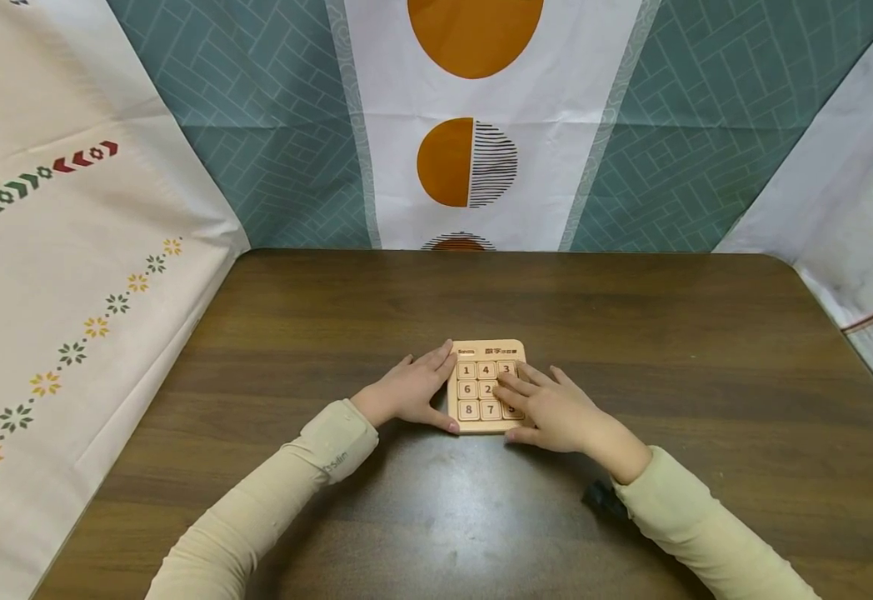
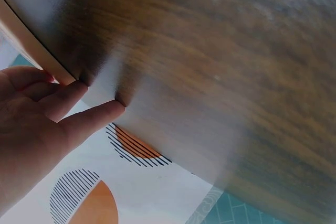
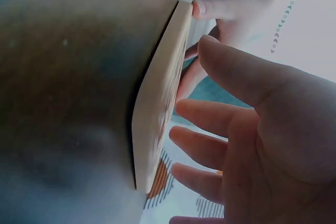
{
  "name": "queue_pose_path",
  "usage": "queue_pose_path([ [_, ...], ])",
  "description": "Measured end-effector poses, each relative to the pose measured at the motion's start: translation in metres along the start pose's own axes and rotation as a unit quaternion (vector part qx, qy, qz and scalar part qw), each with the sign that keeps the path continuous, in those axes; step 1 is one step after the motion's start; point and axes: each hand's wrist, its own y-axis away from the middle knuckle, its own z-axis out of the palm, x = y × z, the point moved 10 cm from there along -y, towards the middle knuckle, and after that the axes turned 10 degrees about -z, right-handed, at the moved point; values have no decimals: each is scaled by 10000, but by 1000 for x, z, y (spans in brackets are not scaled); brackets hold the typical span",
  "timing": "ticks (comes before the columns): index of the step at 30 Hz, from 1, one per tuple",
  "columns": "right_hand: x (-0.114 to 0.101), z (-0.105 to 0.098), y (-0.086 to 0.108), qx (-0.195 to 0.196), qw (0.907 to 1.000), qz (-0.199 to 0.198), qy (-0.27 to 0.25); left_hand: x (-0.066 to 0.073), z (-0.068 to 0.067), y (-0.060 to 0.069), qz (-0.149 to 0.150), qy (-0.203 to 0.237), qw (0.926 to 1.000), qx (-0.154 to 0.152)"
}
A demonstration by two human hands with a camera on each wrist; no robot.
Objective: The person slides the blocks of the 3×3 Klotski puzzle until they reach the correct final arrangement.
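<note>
A light wooden number slide puzzle (image 1: 507, 343) lies flat on the table, printed with dark characters along its top. Its square tiles (image 1: 491, 409) carry digits, with 1, 4, 6, 8 and 7 plain to see. Along the puzzle's left edge, my left hand (image 1: 414, 392) touches the frame, thumb at the lower corner and straight fingers near the upper one. My right hand (image 1: 556, 412) reaches over the right column from the right. Its extended fingers partly cover those tiles; whether they press is unclear. The right wrist view shows the puzzle's pale side (image 3: 149, 124) beside the spread fingers.
The puzzle sits on a dark brown wood-grain table (image 1: 316, 308). Beyond the far edge hangs a teal and white cloth (image 1: 271, 125) with orange circles. A cream patterned cloth (image 1: 69, 250) borders the left side. Under my right wrist is a small black object (image 1: 603, 497).
</note>
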Motion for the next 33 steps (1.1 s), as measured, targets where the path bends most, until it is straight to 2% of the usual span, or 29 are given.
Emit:
queue_pose_path([
  [7,-7,2,-2,50,9998,-132,-132,-1,0,-1,-23,-10,10000,15],
  [17,-7,7,-3,-35,9998,-122,-127,1,1,0,13,1,10000,-25],
  [24,-4,5,2,-36,9998,-135,-110,0,2,1,-25,104,9999,-70],
  [33,6,4,11,-91,9997,47,-232,0,0,0,-3,59,10000,-71],
])
